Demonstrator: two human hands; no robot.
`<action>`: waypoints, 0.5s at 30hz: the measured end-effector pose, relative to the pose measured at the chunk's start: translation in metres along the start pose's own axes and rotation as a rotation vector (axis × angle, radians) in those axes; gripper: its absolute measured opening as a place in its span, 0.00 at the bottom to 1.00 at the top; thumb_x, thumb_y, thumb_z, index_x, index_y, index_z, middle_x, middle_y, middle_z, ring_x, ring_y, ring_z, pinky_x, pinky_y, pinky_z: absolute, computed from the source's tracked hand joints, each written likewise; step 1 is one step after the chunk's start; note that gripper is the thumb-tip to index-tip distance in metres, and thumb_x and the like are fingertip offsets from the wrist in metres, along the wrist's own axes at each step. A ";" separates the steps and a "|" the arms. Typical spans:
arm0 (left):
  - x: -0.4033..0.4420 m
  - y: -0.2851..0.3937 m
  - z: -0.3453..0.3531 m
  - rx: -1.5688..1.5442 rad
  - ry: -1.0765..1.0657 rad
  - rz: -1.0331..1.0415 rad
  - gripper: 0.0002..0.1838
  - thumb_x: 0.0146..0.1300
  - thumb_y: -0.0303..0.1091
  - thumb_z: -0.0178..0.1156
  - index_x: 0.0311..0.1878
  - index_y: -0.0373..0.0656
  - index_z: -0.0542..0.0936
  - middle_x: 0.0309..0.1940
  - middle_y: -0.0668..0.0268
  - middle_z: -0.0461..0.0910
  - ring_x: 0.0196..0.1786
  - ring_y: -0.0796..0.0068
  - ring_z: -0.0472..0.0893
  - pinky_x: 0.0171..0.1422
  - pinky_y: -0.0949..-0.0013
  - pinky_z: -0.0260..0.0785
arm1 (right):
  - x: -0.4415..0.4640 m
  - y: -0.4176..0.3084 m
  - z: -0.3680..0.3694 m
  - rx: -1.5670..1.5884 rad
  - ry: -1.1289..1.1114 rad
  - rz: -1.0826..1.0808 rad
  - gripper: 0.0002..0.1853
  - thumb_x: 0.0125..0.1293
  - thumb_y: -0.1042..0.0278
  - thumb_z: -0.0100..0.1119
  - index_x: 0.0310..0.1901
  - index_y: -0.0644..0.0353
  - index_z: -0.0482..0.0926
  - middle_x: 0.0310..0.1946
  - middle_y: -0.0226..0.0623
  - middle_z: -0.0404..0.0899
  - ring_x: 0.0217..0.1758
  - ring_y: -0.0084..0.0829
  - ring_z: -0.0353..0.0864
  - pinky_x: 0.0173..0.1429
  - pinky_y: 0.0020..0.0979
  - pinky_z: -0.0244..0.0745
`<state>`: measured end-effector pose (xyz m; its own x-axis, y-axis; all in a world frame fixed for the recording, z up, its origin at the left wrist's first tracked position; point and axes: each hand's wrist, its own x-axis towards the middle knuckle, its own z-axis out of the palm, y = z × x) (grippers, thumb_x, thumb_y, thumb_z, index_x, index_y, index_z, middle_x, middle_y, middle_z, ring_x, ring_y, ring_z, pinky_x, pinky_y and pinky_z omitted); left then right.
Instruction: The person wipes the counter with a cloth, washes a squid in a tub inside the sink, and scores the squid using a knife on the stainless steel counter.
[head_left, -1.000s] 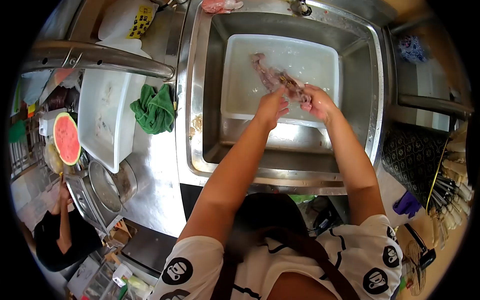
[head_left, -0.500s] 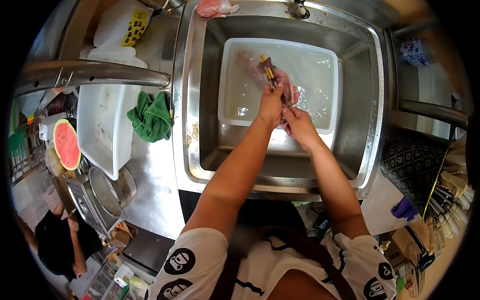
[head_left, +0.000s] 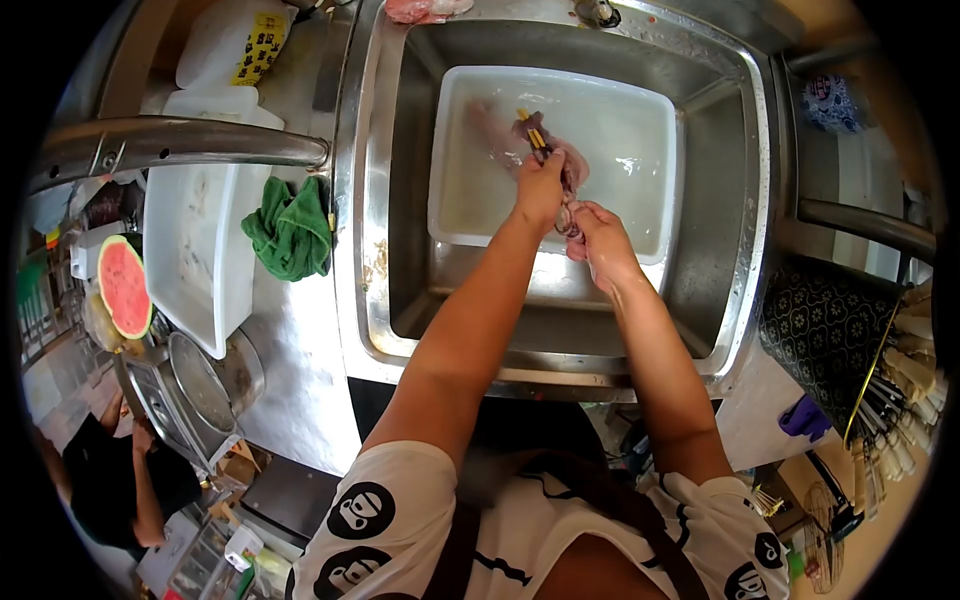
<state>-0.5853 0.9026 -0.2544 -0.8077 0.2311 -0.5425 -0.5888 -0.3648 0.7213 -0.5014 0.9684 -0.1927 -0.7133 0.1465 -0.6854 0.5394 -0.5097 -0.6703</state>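
Note:
A white tub full of cloudy water stands in the steel sink. My left hand is closed on a soft pinkish piece of meat over the tub, with a dark part and yellow strips sticking up beyond the fingers. Just to the right and nearer me, my right hand grips the lower, lumpy end of the same piece. Another pale pink piece lies partly under water at the tub's upper left; whether it joins the held one is unclear.
Left of the sink are a green cloth, a long white bin, a cut watermelon and a round metal pan. A co-worker is at the lower left. Pink meat rests beside the tap. Skewers or utensils stand right.
My hands have moved from apart on the meat to close together, left above right. The yellow strips now point up and away. Since half a second ago, my right hand has shifted slightly toward me.

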 end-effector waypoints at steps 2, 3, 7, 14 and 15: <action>-0.002 0.006 0.001 0.069 0.003 -0.035 0.07 0.65 0.36 0.53 0.34 0.42 0.72 0.24 0.72 0.71 0.23 0.80 0.69 0.28 0.74 0.63 | -0.003 0.001 -0.008 0.037 -0.051 0.012 0.11 0.68 0.64 0.47 0.34 0.62 0.74 0.23 0.28 0.68 0.18 0.18 0.59 0.21 0.23 0.55; 0.000 0.006 -0.002 0.066 0.003 -0.037 0.07 0.65 0.36 0.53 0.34 0.42 0.72 0.24 0.72 0.71 0.23 0.80 0.69 0.28 0.74 0.63 | -0.008 -0.002 -0.008 0.075 -0.106 0.026 0.11 0.69 0.64 0.47 0.34 0.62 0.74 0.23 0.28 0.69 0.19 0.18 0.59 0.22 0.23 0.56; 0.028 0.017 -0.022 0.024 -0.033 0.120 0.08 0.66 0.37 0.52 0.34 0.44 0.72 0.23 0.74 0.70 0.22 0.82 0.68 0.29 0.76 0.62 | -0.028 -0.010 -0.015 0.030 -0.144 0.082 0.11 0.69 0.64 0.48 0.38 0.62 0.75 0.25 0.29 0.71 0.21 0.19 0.61 0.24 0.21 0.58; 0.008 0.043 -0.012 -0.023 -0.118 -0.024 0.10 0.67 0.40 0.51 0.43 0.45 0.74 0.31 0.72 0.74 0.31 0.81 0.72 0.32 0.74 0.66 | 0.007 -0.026 -0.034 -0.727 0.169 -0.442 0.17 0.67 0.56 0.52 0.43 0.64 0.76 0.32 0.33 0.79 0.31 0.27 0.75 0.39 0.25 0.70; 0.005 0.041 -0.014 -0.051 -0.162 -0.018 0.10 0.67 0.40 0.51 0.45 0.44 0.73 0.33 0.71 0.75 0.34 0.81 0.73 0.37 0.76 0.66 | 0.005 -0.026 -0.035 -0.833 0.205 -0.467 0.18 0.66 0.54 0.52 0.42 0.63 0.76 0.32 0.33 0.79 0.32 0.28 0.75 0.39 0.26 0.71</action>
<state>-0.6129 0.8762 -0.2338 -0.7938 0.3789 -0.4757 -0.6043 -0.4033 0.6872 -0.5033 1.0116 -0.1888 -0.8864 0.3665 -0.2828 0.4219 0.3882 -0.8193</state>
